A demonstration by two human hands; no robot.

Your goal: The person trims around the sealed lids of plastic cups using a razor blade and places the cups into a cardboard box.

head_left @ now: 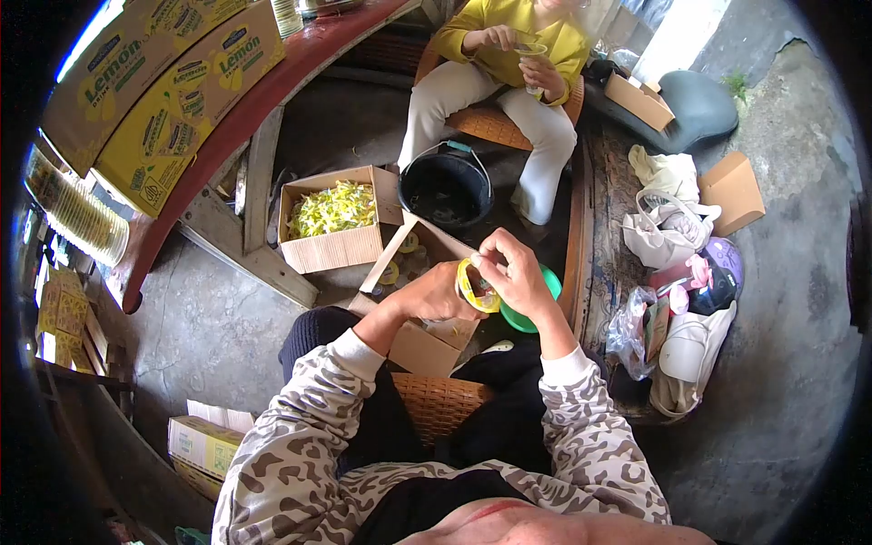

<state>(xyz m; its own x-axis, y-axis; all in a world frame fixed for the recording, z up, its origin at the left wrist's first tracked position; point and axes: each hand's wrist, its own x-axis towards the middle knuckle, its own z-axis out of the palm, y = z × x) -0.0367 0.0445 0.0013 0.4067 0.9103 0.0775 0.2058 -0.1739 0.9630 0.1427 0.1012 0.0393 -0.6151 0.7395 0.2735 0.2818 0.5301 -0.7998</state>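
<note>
My left hand (431,292) is wrapped round a small plastic cup (479,292) with a yellow printed rim, tilted toward me. My right hand (518,275) is closed in a pinch at the cup's upper edge; what lies between its fingertips is hidden. Just below my right hand is a green basin (546,295), partly covered. Under my hands stands an open cardboard box (425,349) with several yellow-lidded cups (389,272) inside. Beyond it, another carton (332,252) holds a heap of yellow and green wrappers (333,210).
A black bucket (438,207) stands ahead, before a seated person (509,100) holding a clear cup (530,53). Lemon-printed cartons (189,109) and stacked cups (77,207) line the red table (300,53) at left. Bags and a cap (688,348) lie at right.
</note>
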